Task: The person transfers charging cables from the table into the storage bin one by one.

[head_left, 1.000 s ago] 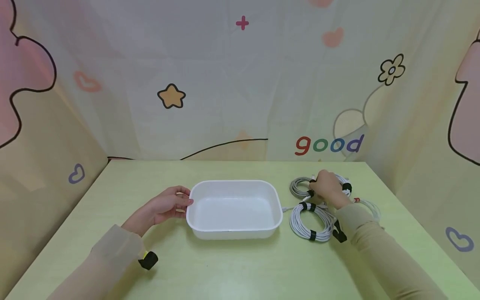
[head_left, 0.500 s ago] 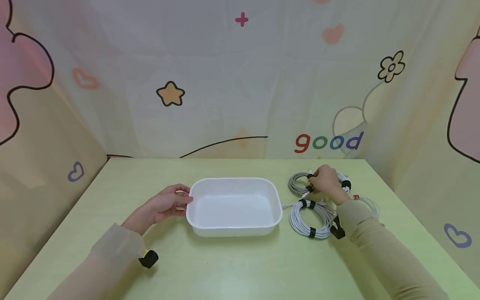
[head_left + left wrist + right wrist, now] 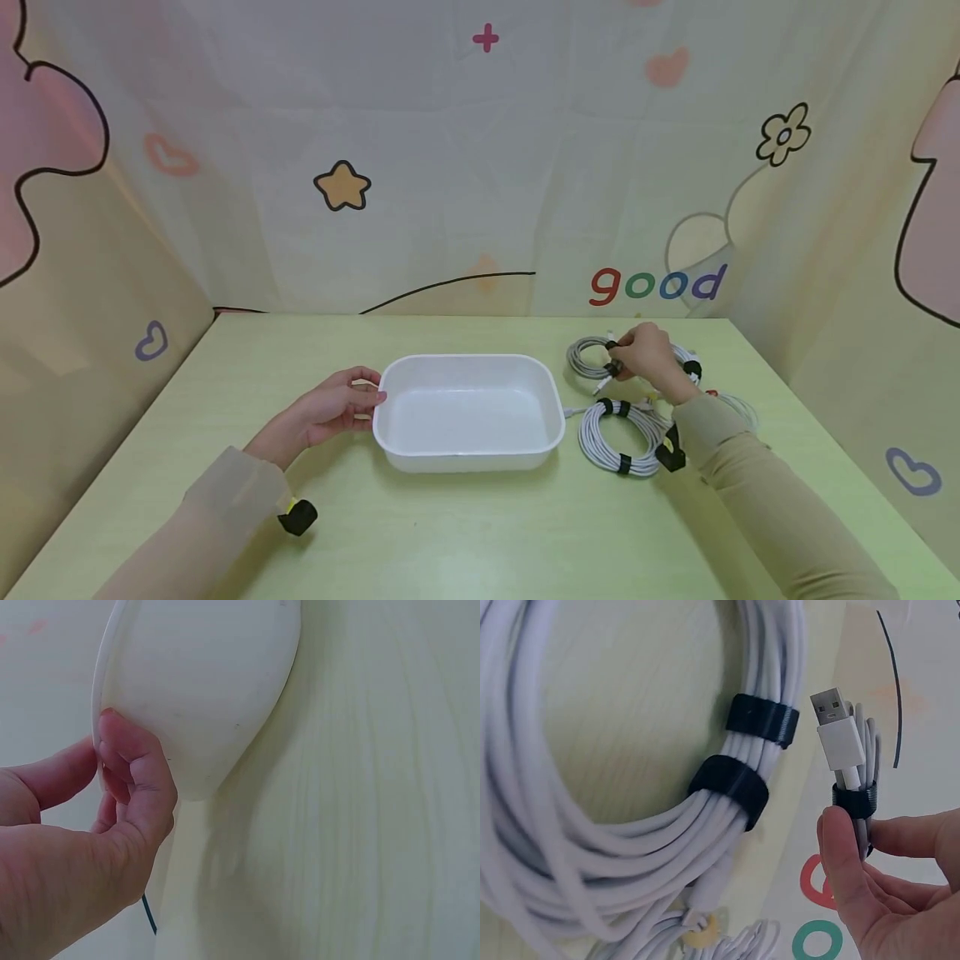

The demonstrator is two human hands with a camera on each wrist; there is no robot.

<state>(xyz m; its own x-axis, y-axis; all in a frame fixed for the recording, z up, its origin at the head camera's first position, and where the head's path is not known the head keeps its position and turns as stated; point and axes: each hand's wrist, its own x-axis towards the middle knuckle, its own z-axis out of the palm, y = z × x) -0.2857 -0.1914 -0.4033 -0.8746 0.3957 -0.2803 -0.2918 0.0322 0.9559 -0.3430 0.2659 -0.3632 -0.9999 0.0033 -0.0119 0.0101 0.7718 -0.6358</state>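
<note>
My left hand [image 3: 337,410] pinches the left rim of a white plastic basin [image 3: 468,463], thumb inside and fingers outside in the left wrist view. The inside of the basin holds nothing. At the back right, my right hand [image 3: 651,357] pinches a coiled grey USB cable [image 3: 573,360] by its bundled side. In the right wrist view its USB plug [image 3: 840,735] sticks up above a black strap [image 3: 853,801]. Just below that hand lies a larger white cable coil [image 3: 591,446], bound with black straps; its plug end points toward the basin.
Behind and right of my right hand lies another white cable coil [image 3: 686,357] with a black strap, partly hidden. A thinner pale cable [image 3: 741,410] with a red tie sits farther right, partly behind the sleeve. A printed curtain [image 3: 450,167] stands along the table's back edge.
My right hand has lifted the grey cable coil slightly and shifted it left and back, away from the white coil. The left hand and the basin stay in place.
</note>
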